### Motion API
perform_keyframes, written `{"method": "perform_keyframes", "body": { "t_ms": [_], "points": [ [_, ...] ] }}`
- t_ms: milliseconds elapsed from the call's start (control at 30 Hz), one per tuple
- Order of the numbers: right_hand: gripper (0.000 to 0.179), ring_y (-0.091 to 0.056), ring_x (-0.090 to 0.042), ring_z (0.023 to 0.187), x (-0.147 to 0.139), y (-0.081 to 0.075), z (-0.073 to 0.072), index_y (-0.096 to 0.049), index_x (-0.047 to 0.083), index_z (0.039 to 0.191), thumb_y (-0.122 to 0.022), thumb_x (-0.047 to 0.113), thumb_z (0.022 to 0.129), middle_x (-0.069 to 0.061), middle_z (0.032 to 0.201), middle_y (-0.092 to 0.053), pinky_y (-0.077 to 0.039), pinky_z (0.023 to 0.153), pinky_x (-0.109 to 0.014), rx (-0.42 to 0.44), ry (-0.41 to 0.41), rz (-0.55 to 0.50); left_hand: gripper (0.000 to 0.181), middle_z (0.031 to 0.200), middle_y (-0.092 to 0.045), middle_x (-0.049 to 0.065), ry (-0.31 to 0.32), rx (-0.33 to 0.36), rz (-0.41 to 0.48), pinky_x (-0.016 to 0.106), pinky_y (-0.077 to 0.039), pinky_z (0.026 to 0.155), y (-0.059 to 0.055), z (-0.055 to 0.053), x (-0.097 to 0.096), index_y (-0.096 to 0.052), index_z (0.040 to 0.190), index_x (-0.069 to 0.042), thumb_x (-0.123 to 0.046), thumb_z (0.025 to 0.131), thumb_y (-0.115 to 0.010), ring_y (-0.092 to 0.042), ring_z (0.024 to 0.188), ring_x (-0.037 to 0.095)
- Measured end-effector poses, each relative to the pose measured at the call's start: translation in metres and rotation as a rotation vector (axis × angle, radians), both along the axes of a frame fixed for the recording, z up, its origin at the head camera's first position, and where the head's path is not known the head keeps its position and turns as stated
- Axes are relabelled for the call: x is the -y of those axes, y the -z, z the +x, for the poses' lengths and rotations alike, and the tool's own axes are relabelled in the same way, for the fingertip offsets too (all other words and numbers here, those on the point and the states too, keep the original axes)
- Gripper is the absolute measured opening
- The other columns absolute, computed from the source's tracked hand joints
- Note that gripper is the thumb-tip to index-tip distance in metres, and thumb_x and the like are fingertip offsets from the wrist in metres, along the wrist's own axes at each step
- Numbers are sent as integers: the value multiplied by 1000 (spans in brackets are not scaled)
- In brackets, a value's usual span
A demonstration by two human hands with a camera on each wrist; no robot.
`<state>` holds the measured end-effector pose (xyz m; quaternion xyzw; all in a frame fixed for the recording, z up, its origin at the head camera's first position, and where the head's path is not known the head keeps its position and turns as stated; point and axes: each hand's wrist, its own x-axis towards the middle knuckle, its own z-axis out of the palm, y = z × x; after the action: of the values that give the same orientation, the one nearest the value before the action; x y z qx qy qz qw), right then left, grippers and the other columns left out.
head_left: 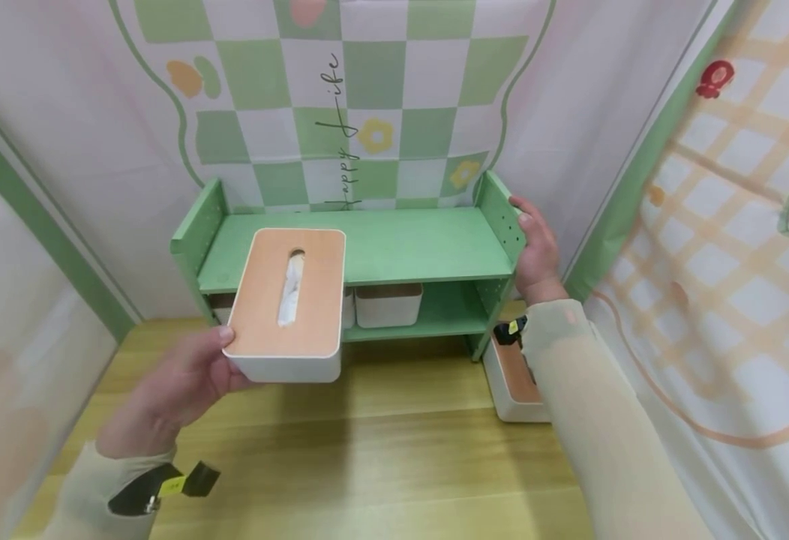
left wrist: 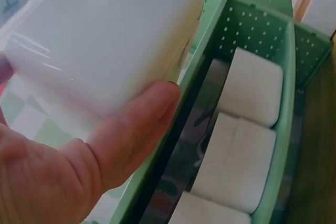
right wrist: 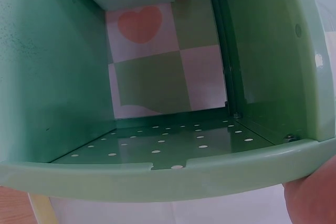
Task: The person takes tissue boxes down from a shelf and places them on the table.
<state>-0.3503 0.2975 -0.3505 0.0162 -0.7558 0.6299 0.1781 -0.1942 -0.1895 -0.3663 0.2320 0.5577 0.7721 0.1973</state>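
My left hand (head_left: 188,375) holds a white tissue box (head_left: 323,300) with a wood-look lid by its near left corner, thumb on the lid's edge and fingers below. A tissue shows in the lid's slot. The box is held up in front of a green two-tier shelf (head_left: 415,244). In the left wrist view, the thumb and fingers spread round the white box (left wrist: 105,40). My right hand (head_left: 538,251) grips the top edge of the shelf's right side panel; only part of that hand (right wrist: 315,200) shows in the right wrist view.
On the lower tier stand several white boxes (head_left: 389,307), partly hidden by the held one. Another wood-lidded tissue box (head_left: 519,382) is on the wooden floor (head_left: 394,450) right of the shelf, partly behind my right forearm. Patterned curtains (head_left: 725,262) hang around.
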Motion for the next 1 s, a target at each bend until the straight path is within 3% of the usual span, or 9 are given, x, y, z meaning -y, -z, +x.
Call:
{"method": "perform_keyframes", "body": {
  "t_ms": [133, 233, 400, 500, 633, 867, 1000],
  "points": [
    [45, -51, -19, 92, 0, 0, -1, -49, 41, 145, -33, 52, 104, -3, 140, -48, -47, 73, -32, -3, 2, 8, 43, 118, -67, 21, 23, 15, -16, 53, -50, 91, 5, 9, -6, -45, 140, 3, -16, 104, -31, -66, 107, 33],
    [46, -51, -20, 98, 0, 1, -1, -49, 42, 145, -33, 53, 104, 0, 143, -46, -47, 77, -32, -9, 9, 28, 44, 115, -68, 21, 29, 27, -29, 52, -50, 92, 11, 14, -11, -46, 138, 8, -15, 102, -32, -67, 104, 31],
    [48, -43, -20, 121, 0, 1, 0, -47, 41, 147, -30, 53, 104, 13, 153, -37, -38, 96, -36, -9, 24, 79, 52, 117, -66, 21, 35, 86, -47, 52, -50, 93, 26, 20, -17, -31, 144, 16, -16, 102, -34, -66, 105, 33],
    [48, -45, -21, 117, 0, 1, 0, -46, 41, 147, -30, 54, 104, 10, 151, -40, -40, 93, -38, -6, 23, 76, 55, 117, -66, 22, 44, 115, -55, 51, -50, 93, 39, 22, -20, -26, 144, 19, -17, 103, -34, -66, 106, 34],
    [48, -49, -20, 102, 0, 2, 0, -46, 40, 148, -30, 53, 104, 3, 146, -44, -45, 80, -36, -6, 9, 40, 47, 113, -68, 20, 55, 158, -35, 51, -51, 92, 58, 27, -23, -40, 137, 17, -16, 105, -34, -67, 104, 32],
    [47, -45, -20, 115, 1, 0, 1, -47, 41, 147, -30, 52, 104, 10, 152, -39, -41, 90, -34, -12, 22, 64, 41, 109, -69, 19, 70, 275, -64, 49, -52, 91, 91, 36, -34, -53, 129, 11, -19, 104, -40, -67, 101, 30],
    [46, -47, -19, 111, 1, 0, 1, -48, 42, 146, -30, 53, 104, 8, 150, -41, -42, 87, -33, -8, 24, 58, 31, 105, -70, 18, 59, 337, -77, 49, -54, 88, 110, 38, -40, -61, 116, 3, -19, 103, -44, -68, 97, 30]
  ]
}}
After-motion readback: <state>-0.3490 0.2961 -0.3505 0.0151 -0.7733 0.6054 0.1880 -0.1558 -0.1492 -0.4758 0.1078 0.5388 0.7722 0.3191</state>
